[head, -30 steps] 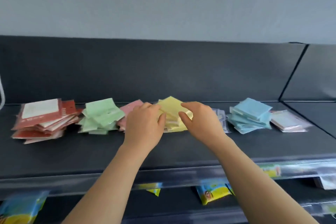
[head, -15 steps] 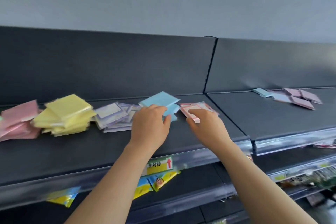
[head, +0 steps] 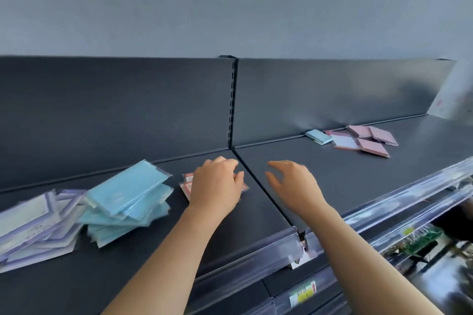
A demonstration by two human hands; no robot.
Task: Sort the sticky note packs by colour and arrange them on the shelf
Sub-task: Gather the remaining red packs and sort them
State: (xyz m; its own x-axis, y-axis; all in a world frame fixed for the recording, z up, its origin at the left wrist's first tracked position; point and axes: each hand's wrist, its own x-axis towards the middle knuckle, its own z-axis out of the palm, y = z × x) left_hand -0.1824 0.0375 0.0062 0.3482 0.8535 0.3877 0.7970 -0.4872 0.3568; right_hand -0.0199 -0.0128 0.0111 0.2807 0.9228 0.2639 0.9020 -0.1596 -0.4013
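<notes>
Left hand lay over the red-edged packs, just left of the shelf seam. Its fingers were curled, but I could not tell grip from mere rest. Right hand hovered just right of the seam, slack and holding nothing.

Blue stack sat further left of the seam, fanned and leaning, with the lilac stack touching it beyond.

Risk, as judged: the wrappers look slick, so a nudge from the left forearm could shear the blue stack into the lilac. Loose packs well right of the seam remained mixed.

Versus 0.5 s earlier: the right hand had left the red-edged packs and crossed the seam. The left hand had shifted from the blue stack onto them.
</notes>
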